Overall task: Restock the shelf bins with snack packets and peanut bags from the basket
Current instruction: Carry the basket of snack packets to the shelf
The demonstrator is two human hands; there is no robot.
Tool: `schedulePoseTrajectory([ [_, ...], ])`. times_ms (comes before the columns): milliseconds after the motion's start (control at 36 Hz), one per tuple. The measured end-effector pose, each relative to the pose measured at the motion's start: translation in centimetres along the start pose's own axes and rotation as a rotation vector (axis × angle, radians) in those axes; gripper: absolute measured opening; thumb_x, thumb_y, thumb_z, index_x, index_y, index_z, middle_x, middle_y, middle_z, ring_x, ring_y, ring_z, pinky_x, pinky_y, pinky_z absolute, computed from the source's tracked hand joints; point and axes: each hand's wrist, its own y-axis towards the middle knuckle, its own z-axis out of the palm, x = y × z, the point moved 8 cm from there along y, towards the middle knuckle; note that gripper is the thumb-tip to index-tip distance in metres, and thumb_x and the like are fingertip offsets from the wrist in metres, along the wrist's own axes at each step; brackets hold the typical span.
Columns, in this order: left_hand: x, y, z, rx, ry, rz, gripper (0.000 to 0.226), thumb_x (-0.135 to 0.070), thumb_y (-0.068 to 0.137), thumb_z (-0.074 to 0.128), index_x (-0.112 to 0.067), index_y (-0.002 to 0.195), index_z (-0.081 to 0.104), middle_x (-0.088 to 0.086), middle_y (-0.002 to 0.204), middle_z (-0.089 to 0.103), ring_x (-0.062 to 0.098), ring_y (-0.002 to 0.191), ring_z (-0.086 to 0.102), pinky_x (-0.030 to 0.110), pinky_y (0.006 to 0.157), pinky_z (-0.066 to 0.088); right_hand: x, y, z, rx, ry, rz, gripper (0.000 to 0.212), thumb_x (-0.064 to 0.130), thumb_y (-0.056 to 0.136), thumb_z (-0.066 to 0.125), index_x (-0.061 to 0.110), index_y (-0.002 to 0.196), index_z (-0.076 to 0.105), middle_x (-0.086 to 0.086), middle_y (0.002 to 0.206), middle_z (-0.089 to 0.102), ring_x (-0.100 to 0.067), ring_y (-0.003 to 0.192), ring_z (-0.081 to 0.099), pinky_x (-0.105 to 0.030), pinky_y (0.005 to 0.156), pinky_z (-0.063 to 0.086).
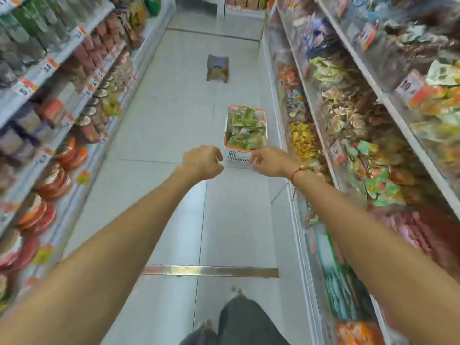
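A white basket with a red rim [237, 156] stands on the aisle floor beside the right-hand shelves. It is full of green snack packets [246, 130]. Both my arms stretch out toward it. My left hand [202, 161] hovers just left of the basket's near corner, fingers curled, with nothing seen in it. My right hand [270, 161] is at the near right corner, fingers loosely apart and empty, a red thread on its wrist. The shelf bins [348, 125] on the right hold mixed snack bags behind clear fronts.
The left shelves [74, 115] carry jars, bottles and price tags. A small wooden stool [217, 68] stands farther down the aisle. A metal strip [211, 271] crosses the tiled floor near my feet. The view is blurred by motion.
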Motion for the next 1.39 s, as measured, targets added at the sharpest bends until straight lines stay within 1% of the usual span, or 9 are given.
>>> schedulePoseTrajectory([
  [250, 1.8, 7.7, 7.4, 0.297, 0.063, -0.048, 0.031, -0.028, 0.086, 0.052, -0.032, 0.115, 0.061, -0.005, 0.12, 0.061, 0.021, 0.112, 0.054, 0.028, 0.082, 0.038, -6.2, 6.6, 6.1, 0.028, 0.238, 0.097, 0.027, 0.018, 0.089, 0.05, 0.026, 0.109, 0.066, 0.0, 0.11, 0.065, -0.023, 0.102, 0.059, -0.031, 0.084, 0.046],
  [500, 0.5, 18.3, 10.6, 0.503, 0.123, -0.013, 0.036, -0.027, 0.094, 0.047, -0.027, 0.13, 0.05, -0.01, 0.13, 0.055, 0.016, 0.118, 0.051, 0.027, 0.091, 0.038, -13.6, 15.4, 5.7, 0.111, 0.353, 0.165, 0.03, 0.015, 0.091, 0.046, 0.025, 0.111, 0.065, 0.001, 0.11, 0.064, -0.021, 0.102, 0.059, -0.027, 0.079, 0.044],
  [722, 2.1, 27.9, 10.3, 0.456, 0.109, -0.135, 0.034, -0.027, 0.091, 0.046, -0.029, 0.125, 0.054, -0.009, 0.125, 0.058, 0.02, 0.116, 0.052, 0.03, 0.092, 0.038, -17.1, 23.8, 3.8, 0.196, 0.279, 0.178, 0.03, 0.015, 0.091, 0.045, 0.022, 0.115, 0.063, -0.002, 0.117, 0.064, -0.024, 0.106, 0.058, -0.025, 0.078, 0.04],
  [889, 4.2, 37.4, 9.0, 0.503, 0.082, -0.166, 0.033, -0.028, 0.09, 0.048, -0.03, 0.121, 0.057, -0.004, 0.126, 0.058, 0.021, 0.114, 0.054, 0.031, 0.09, 0.042, -18.7, 32.7, 0.9, 0.169, 0.279, 0.228, 0.027, 0.022, 0.092, 0.049, 0.022, 0.116, 0.062, -0.002, 0.116, 0.064, -0.022, 0.107, 0.058, -0.027, 0.083, 0.043],
  [972, 5.2, 43.5, 7.9, 0.48, 0.068, -0.16, 0.033, -0.027, 0.089, 0.048, -0.031, 0.121, 0.058, -0.002, 0.128, 0.057, 0.023, 0.115, 0.054, 0.032, 0.091, 0.041, -19.4, 37.8, -1.1, 0.12, 0.309, 0.282, 0.026, 0.028, 0.093, 0.051, 0.021, 0.115, 0.063, -0.002, 0.116, 0.064, -0.023, 0.106, 0.058, -0.028, 0.082, 0.044],
  [1056, 5.8, 49.5, 6.3, 0.46, 0.048, -0.128, 0.034, -0.027, 0.089, 0.047, -0.031, 0.121, 0.057, -0.003, 0.127, 0.057, 0.022, 0.115, 0.053, 0.031, 0.09, 0.04, -19.9, 42.6, -3.2, 0.09, 0.344, 0.336, 0.024, 0.025, 0.093, 0.049, 0.018, 0.109, 0.065, -0.003, 0.111, 0.065, -0.025, 0.102, 0.06, -0.027, 0.078, 0.045],
  [1250, 6.2, 63.2, 1.3, 0.431, 0.079, -0.045, 0.033, -0.024, 0.089, 0.046, -0.03, 0.118, 0.058, -0.007, 0.122, 0.06, 0.02, 0.112, 0.055, 0.027, 0.085, 0.038, -22.1, 52.5, -7.5, 0.068, 0.411, 0.474, 0.026, 0.023, 0.093, 0.049, 0.02, 0.113, 0.066, -0.004, 0.112, 0.067, -0.026, 0.103, 0.061, -0.031, 0.084, 0.05],
  [1306, 5.8, 66.7, -0.1, 0.407, 0.105, -0.035, 0.034, -0.022, 0.089, 0.045, -0.029, 0.12, 0.058, -0.004, 0.124, 0.059, 0.022, 0.113, 0.055, 0.028, 0.086, 0.039, -23.0, 54.8, -8.4, 0.073, 0.431, 0.508, 0.027, 0.023, 0.093, 0.048, 0.019, 0.114, 0.064, -0.006, 0.105, 0.069, -0.027, 0.097, 0.062, -0.031, 0.078, 0.051],
  [1389, 4.8, 71.7, -1.6, 0.393, 0.121, -0.018, 0.034, -0.022, 0.09, 0.045, -0.028, 0.12, 0.059, -0.001, 0.125, 0.058, 0.023, 0.113, 0.054, 0.03, 0.09, 0.04, -24.8, 57.8, -10.0, 0.06, 0.492, 0.565, 0.021, 0.022, 0.093, 0.047, 0.018, 0.097, 0.067, -0.007, 0.095, 0.07, -0.027, 0.088, 0.063, -0.028, 0.068, 0.046],
])
